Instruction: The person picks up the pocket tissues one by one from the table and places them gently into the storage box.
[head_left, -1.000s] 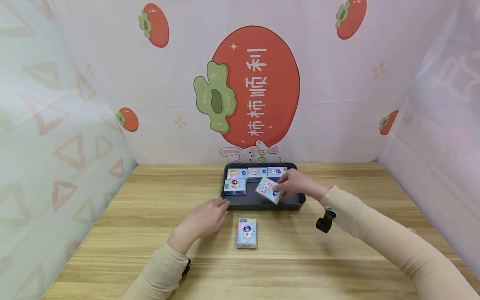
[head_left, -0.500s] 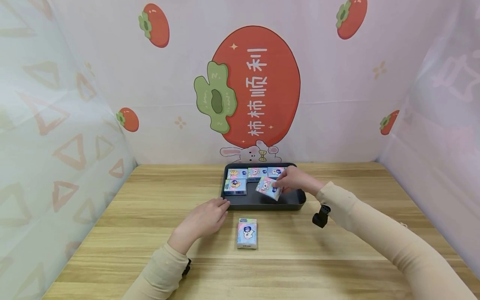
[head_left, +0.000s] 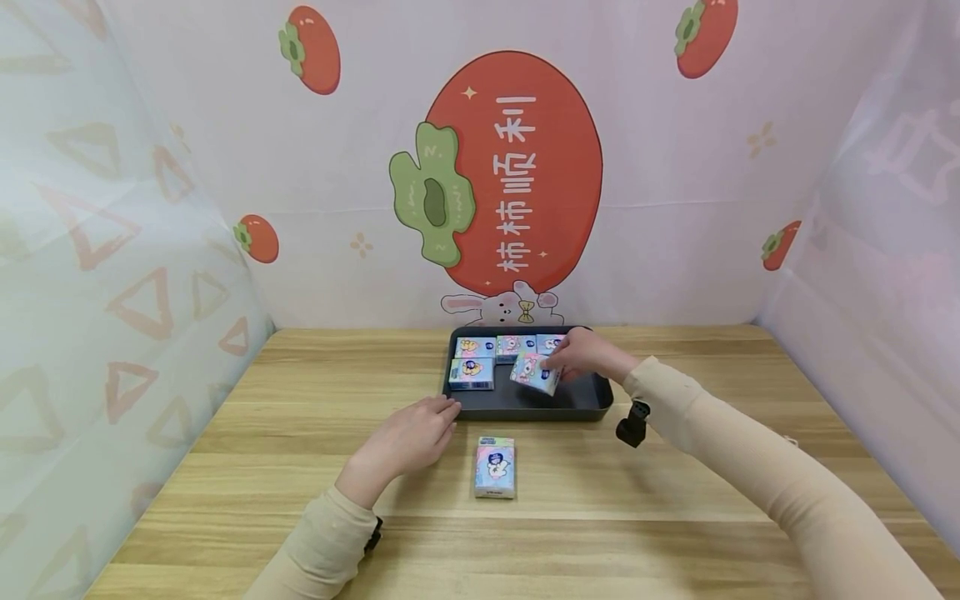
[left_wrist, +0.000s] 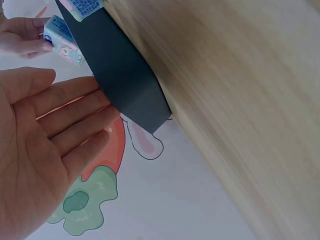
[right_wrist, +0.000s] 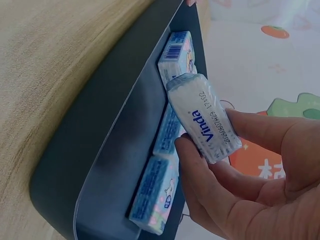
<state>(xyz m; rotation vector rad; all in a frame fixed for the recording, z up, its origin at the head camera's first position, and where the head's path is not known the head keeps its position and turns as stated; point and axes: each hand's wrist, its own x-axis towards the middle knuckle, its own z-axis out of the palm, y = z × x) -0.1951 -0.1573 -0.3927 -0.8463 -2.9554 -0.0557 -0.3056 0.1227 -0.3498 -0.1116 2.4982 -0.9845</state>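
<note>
My right hand pinches a small pack of tissues marked Vinda by its right side, tilted over the dark grey tray. In the right wrist view the held tissue pack shows its white end, with thumb and fingers on opposite sides. Fingertips of my left hand touch the tray's front left corner; in the left wrist view its fingers lie straight against the tray's outer wall. Inside the tray, three tissue packs line the back, and another tissue pack lies in front at the left.
One more tissue pack lies on the wooden table in front of the tray. Behind the tray stands a printed backdrop with persimmons and a rabbit, and cloth walls rise on both sides.
The right hand has shifted slightly left and turned the held tissue pack straighter over the tray. My left hand has stayed at the tray's corner.
</note>
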